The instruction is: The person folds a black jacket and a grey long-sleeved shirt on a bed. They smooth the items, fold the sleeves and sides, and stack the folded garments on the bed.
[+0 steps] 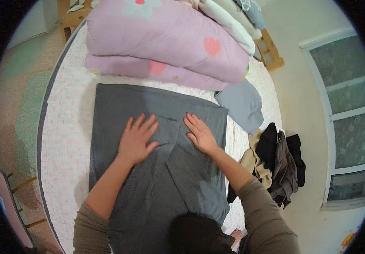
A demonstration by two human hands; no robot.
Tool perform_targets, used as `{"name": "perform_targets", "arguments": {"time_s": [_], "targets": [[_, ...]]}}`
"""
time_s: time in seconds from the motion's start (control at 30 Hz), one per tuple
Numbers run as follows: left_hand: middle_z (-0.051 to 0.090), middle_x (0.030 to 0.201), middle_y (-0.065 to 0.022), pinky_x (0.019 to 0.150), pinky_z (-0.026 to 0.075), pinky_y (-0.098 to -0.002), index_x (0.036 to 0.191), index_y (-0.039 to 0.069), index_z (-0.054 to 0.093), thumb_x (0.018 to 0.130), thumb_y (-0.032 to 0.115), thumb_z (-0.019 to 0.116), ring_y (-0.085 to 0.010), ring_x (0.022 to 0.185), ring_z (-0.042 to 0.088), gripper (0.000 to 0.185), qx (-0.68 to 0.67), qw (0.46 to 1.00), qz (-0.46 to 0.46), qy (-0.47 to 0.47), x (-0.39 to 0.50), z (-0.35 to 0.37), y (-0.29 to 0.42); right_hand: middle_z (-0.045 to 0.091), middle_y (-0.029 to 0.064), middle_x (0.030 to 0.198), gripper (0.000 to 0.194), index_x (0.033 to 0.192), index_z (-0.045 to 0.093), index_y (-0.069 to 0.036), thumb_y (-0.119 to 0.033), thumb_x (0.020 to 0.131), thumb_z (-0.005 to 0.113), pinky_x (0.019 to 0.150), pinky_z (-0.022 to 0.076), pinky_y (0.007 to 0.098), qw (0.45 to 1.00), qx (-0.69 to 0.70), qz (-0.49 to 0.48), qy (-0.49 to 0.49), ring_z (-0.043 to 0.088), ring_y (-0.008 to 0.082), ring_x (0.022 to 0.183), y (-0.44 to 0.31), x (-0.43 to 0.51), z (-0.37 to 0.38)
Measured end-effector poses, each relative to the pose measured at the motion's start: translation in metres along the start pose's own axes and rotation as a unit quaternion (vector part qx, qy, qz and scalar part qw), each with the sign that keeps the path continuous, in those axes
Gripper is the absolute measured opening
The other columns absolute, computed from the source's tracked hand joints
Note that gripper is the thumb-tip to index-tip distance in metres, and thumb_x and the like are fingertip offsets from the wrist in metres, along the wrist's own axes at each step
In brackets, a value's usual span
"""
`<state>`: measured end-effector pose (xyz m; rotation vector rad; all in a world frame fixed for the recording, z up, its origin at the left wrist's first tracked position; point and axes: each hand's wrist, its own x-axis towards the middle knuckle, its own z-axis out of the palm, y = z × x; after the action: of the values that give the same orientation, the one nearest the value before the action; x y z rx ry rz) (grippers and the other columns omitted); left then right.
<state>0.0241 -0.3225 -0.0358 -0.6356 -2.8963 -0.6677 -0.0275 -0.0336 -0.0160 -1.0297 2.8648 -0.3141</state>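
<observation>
A dark grey cloth garment [147,187] lies spread over the bed, its wide straight edge toward the bedding at the top. My left hand [139,138] rests palm down on its middle, fingers spread and pointing away from me. To the right of it, my right hand [202,135] also presses lightly on the fabric with fingers together and thumb apart. Creases and a fold line run between and below the hands. Neither hand grips the cloth. The garment's near end is partly hidden by my dark-clothed body.
A folded lilac quilt [169,41] lies across the far side of the white patterned bed sheet [65,136]. Beside the garment is a blue-grey folded cloth [242,104]. Crumpled black, brown and beige clothes [273,162] are heaped at the right edge, near a window [349,127].
</observation>
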Motion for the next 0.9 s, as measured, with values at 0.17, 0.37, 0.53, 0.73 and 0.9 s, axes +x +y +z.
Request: {"name": "perform_targets", "arguments": {"time_s": [0.17,0.37,0.53,0.73,0.9], "targets": [[0.029,0.148,-0.0084,0.111,0.020,-0.0499,0.138,0.013,0.039,0.085,0.045,0.054,-0.0300,0.136,0.026,0.064,0.064,0.989,-0.106,0.083,0.021,0.006,-0.044,0.029,0.0128,0.148,0.054,0.138,0.038,-0.005,-0.023,0.089,0.052,0.111,0.0231,0.0446,0.979,-0.081,0.174,0.067,0.029,0.0334,0.134,0.088,-0.003,0.007],[0.024,0.149,-0.0154,0.109,0.018,-0.0542,0.141,0.008,0.033,0.088,0.038,0.053,-0.0352,0.136,0.024,0.064,-0.009,0.973,-0.202,0.113,0.030,-0.010,-0.032,0.040,0.0233,0.138,0.044,0.130,0.044,0.002,-0.018,0.092,0.049,0.108,0.0277,0.0416,0.945,0.060,0.183,0.264,0.037,0.0376,0.129,0.012,0.006,0.004],[0.019,0.152,-0.0109,0.109,0.013,-0.0577,0.142,0.009,0.030,0.082,0.040,0.060,-0.0324,0.139,0.018,0.074,-0.039,0.991,-0.121,-0.040,-0.059,-0.017,0.048,0.048,0.0231,0.125,0.059,0.131,0.041,-0.001,-0.009,0.078,0.065,0.095,0.0382,0.0403,0.950,0.094,0.240,0.174,0.049,0.0368,0.109,-0.086,-0.011,0.027],[0.021,0.151,-0.0067,0.109,0.016,-0.0563,0.141,0.013,0.034,0.078,0.050,0.062,-0.0258,0.138,0.022,0.079,-0.068,0.995,-0.040,-0.065,-0.111,-0.009,0.081,0.062,0.0151,0.081,0.022,0.097,0.062,-0.001,-0.005,0.076,0.068,0.068,0.0486,0.0371,0.902,0.206,0.305,0.224,0.061,0.0312,0.072,-0.044,0.016,0.031],[0.021,0.151,-0.0074,0.111,0.014,-0.0517,0.142,0.013,0.033,0.080,0.053,0.058,-0.0236,0.139,0.020,0.078,-0.014,0.996,-0.054,-0.066,-0.112,0.005,0.082,0.061,0.0165,0.095,0.028,0.102,0.060,-0.002,-0.004,0.075,0.067,0.076,0.0466,0.0408,0.917,0.085,0.319,0.222,0.059,0.0315,0.084,-0.060,0.031,0.009]]}}
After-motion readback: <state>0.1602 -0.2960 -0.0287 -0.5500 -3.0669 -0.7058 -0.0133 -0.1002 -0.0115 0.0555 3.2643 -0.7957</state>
